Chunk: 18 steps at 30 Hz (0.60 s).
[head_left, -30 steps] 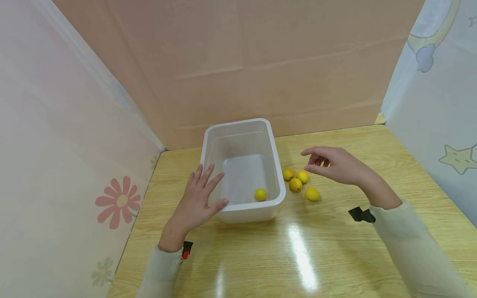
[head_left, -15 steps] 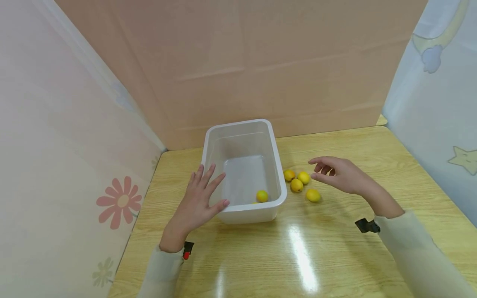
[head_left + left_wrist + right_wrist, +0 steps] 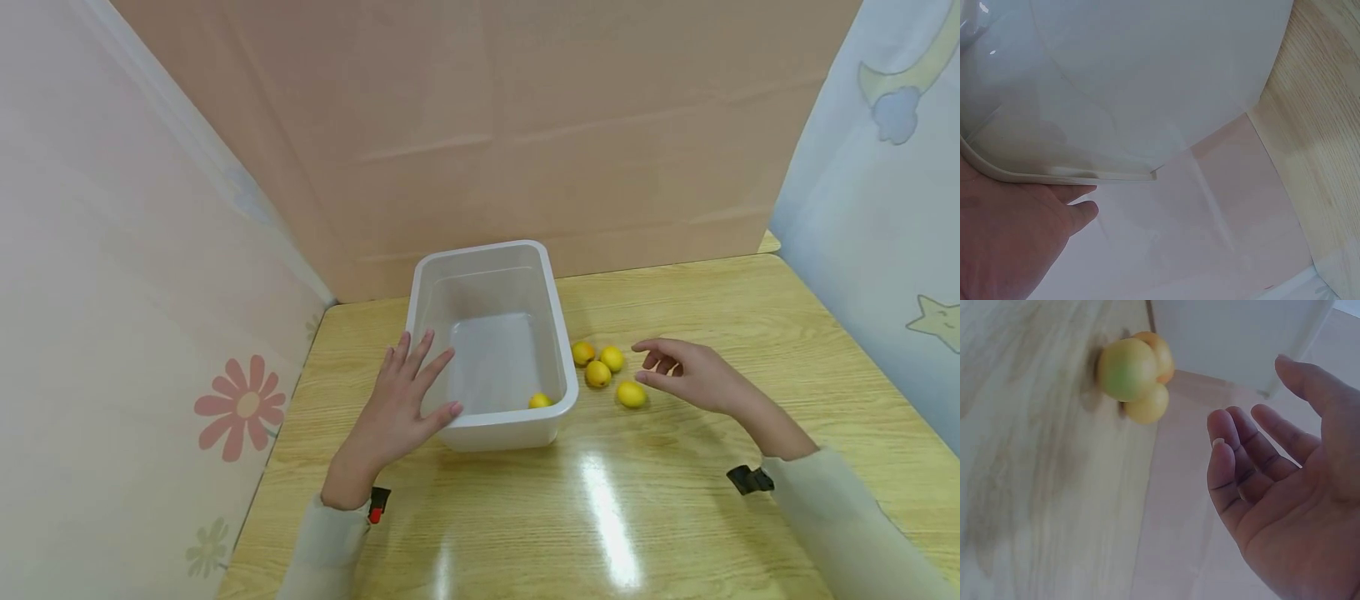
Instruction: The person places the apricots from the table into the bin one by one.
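A pale grey plastic bin stands on the table, with a yellow fruit at its near right corner, partly behind the rim. My left hand rests with spread fingers at the bin's near left corner; the left wrist view has this hand against the rim. Right of the bin lie several yellow fruits, among them an orange-tinged one and a separate one nearer me. Just above and right of that one, my right hand hovers with loosely bent fingers, holding nothing, as the palm in the right wrist view confirms.
The wooden table extends around the bin. A brown-pink sheet hangs behind the table's far edge. Pale patterned curtains stand on both sides, one with a red flower at left and one with a star at right.
My right hand has moved right and toward me. The fruit seen inside the bin has shifted right and toward the near corner. My left hand has stayed at the rim.
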### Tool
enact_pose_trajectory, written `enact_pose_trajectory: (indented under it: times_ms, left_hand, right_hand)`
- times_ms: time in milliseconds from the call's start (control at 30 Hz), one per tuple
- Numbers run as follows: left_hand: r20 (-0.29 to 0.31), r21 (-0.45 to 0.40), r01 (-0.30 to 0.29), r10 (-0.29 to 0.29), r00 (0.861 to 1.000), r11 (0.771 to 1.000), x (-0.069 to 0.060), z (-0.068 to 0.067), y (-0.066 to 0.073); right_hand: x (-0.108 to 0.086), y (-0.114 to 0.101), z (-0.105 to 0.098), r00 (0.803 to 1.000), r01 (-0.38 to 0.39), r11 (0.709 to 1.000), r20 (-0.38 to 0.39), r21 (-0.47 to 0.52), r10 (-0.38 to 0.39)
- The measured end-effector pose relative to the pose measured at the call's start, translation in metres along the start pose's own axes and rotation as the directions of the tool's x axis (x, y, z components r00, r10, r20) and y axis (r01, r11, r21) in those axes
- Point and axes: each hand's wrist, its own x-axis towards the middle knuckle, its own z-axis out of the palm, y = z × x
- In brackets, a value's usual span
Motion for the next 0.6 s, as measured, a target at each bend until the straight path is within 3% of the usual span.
enact_pose_trajectory:
  times_ms: [600]
  left_hand:
    - [-0.015,-0.008,-0.011,0.01,1.0,1.0,0.001,0.0,0.001]
  right_hand:
    - [-0.005,0.021,0.016,0.999,-0.007,1.0,0.034,0.028,0.006]
